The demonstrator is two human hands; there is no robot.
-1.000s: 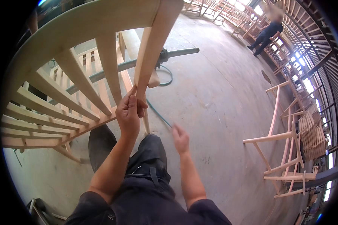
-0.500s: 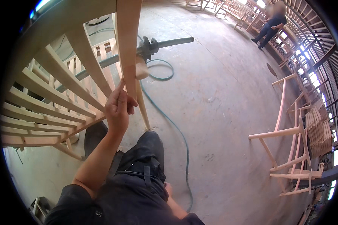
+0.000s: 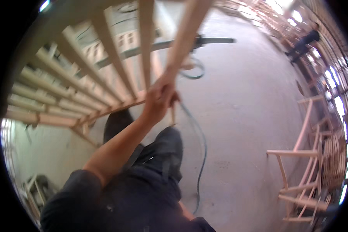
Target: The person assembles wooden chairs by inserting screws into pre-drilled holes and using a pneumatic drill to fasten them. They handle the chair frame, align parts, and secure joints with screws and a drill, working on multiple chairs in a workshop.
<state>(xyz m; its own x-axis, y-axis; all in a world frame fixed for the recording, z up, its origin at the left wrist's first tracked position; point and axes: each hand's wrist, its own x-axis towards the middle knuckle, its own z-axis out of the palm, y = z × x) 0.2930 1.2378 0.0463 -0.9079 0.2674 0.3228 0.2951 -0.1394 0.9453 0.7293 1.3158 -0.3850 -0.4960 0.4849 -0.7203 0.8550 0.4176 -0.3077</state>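
Your left hand (image 3: 160, 101) is wrapped round the near end of the post (image 3: 185, 40) at the right side of the wooden bench (image 3: 62, 19). The back of the hand and the thumb side face up, and the fingers curl over to the right of the wood. Blur hides just how each fingertip sits, but the hand is folded against the post rather than spread. From your grip the post runs away to the far side and a little to the right, so most of its length lies beyond your hand.

The rest of the bench back spreads out to the left of the grip. Its slats (image 3: 145, 34) fan toward the far left, and their near ends meet a bottom rail (image 3: 108, 111) just left of your wrist. A pale leg (image 3: 173, 116) shows just below your fingers, on the near side.

Your right hand is out of sight; only its forearm (image 3: 186, 211) shows by your right hip, so you cannot tell from here whether that hand is spread or pressed together.

Past the grip, a long grey clamp (image 3: 218, 40) crosses behind the slats and the post, its end sticking out to the right. A green hose (image 3: 202, 147) loops near it and trails toward you along the floor (image 3: 236, 127). Well to the right stands a wooden chair frame (image 3: 295, 153), and at the far right is another person (image 3: 305, 42) in dark clothes.
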